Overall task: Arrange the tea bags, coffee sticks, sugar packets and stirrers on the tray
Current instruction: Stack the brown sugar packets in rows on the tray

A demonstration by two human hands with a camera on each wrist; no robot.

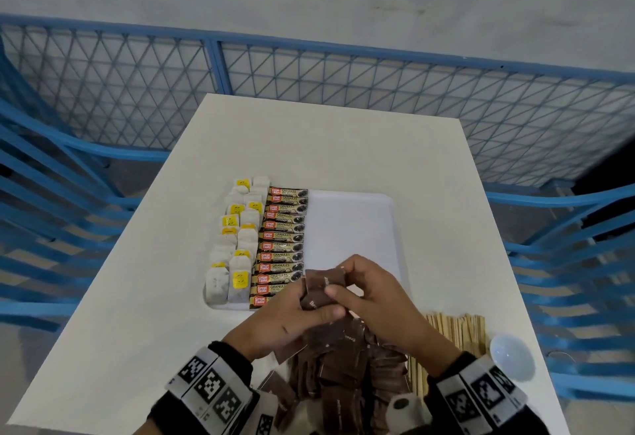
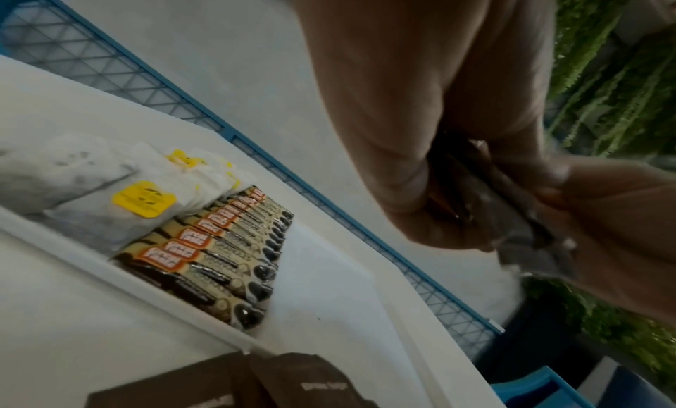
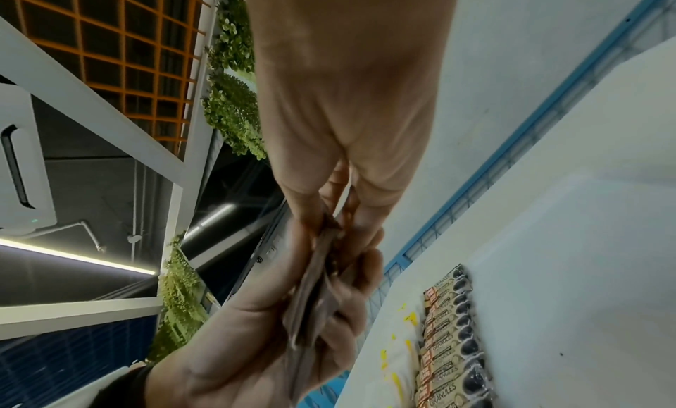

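A white tray (image 1: 357,214) lies on the table with tea bags (image 1: 233,245) in two columns on its left and a column of coffee sticks (image 1: 283,242) beside them. Both hands meet above the tray's near edge. My left hand (image 1: 299,314) grips a small stack of brown sugar packets (image 1: 321,288), and my right hand (image 1: 357,292) pinches the same stack from the other side. The stack shows edge-on in the left wrist view as sugar packets (image 2: 486,200) and in the right wrist view as sugar packets (image 3: 314,287). A heap of loose sugar packets (image 1: 343,376) lies under my wrists. Wooden stirrers (image 1: 457,335) lie to the right.
A white bowl (image 1: 512,359) sits at the table's near right corner beside the stirrers. The tray's right half (image 1: 354,228) is bare white. Blue mesh fencing (image 1: 309,84) rings the white table (image 1: 326,146) on the far side and both flanks.
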